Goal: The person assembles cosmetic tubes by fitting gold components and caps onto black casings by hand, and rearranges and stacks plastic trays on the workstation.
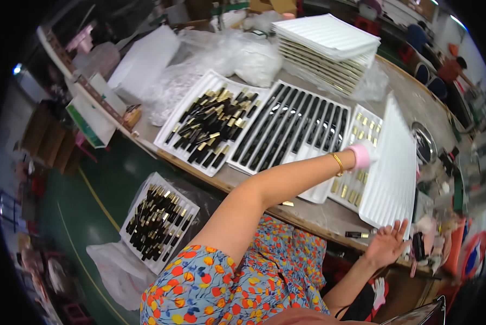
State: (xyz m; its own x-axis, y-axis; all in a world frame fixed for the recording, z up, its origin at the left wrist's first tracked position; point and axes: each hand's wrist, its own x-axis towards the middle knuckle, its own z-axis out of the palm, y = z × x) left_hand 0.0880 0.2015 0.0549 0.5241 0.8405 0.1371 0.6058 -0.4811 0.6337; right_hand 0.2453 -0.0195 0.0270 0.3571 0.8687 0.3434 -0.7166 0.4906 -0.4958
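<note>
My left hand [367, 151], in a white glove with a pink cuff, reaches across the table to the left edge of a white ribbed tray [392, 168]. Its fingers are blurred, so their grip on that tray is unclear. The ribbed tray appears tilted and partly covers a tray with gold caps [354, 196]. Bare and with fingers spread, my right hand [386, 245] is at the ribbed tray's lower corner; contact is hard to judge. Close to it, a black-and-gold tube [357, 234] lies at the table's edge. Long black tubes [292, 119] fill the grooves of the middle tray.
A tray heaped with black-and-gold tubes [213, 124] is at the left. Stacked white trays [327, 40] and clear plastic bags [254, 57] are at the back. Another heaped tray [159, 222] sits lower, beyond the table's front edge. A round metal dish [423, 142] is at the right.
</note>
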